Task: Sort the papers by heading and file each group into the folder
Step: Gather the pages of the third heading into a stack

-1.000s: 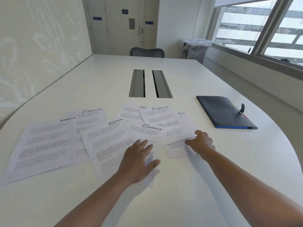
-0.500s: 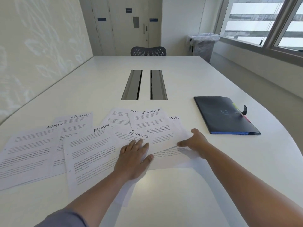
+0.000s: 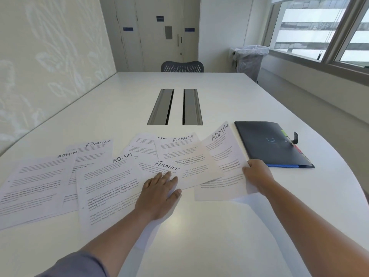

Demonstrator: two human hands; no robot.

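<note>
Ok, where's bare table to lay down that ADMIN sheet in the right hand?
Bare table lies between the forearms, and beyond the cable slots. Crowded: overlapping papers left; folder right.

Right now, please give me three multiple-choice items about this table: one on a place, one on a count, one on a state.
1. Where does the dark folder lie?
A. left of the papers
B. right of the papers
C. under the papers

2. How many ADMIN headings can be read?
A. one
B. three
C. five

3. What does the right hand do?
A. grips the edge of an ADMIN sheet
B. lies flat on the folder
C. hangs idle

Key: 1 B, it lies at the table's right side; 2 B, three such headings show; 3 A, its fingers curl round that sheet's edge.
</note>
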